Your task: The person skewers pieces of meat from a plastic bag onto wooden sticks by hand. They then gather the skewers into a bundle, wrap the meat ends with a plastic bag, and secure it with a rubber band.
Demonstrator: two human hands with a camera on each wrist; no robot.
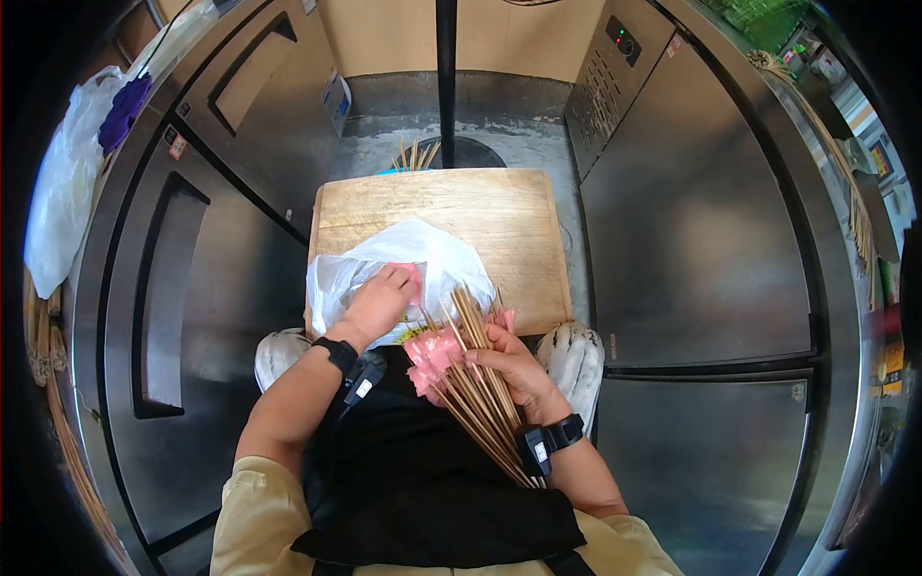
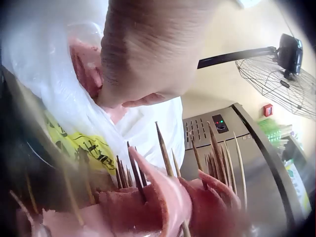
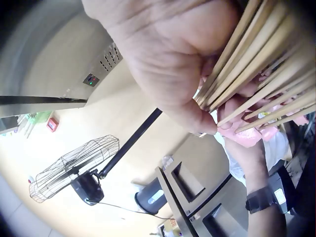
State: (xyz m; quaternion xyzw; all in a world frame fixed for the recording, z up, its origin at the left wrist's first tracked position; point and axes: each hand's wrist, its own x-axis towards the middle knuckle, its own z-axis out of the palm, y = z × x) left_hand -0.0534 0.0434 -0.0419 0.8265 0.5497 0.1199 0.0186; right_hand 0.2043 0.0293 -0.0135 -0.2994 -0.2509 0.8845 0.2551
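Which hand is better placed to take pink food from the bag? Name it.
Probably the left hand: it's at the pink food in the bag; the right hand grips skewers.

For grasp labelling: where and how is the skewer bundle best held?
Likely by the bare shafts below the pink slices, coming from the person's right, the side the right grip holds from. The shafts run long and roughly parallel there; slices and pointed tips crowd the other end.
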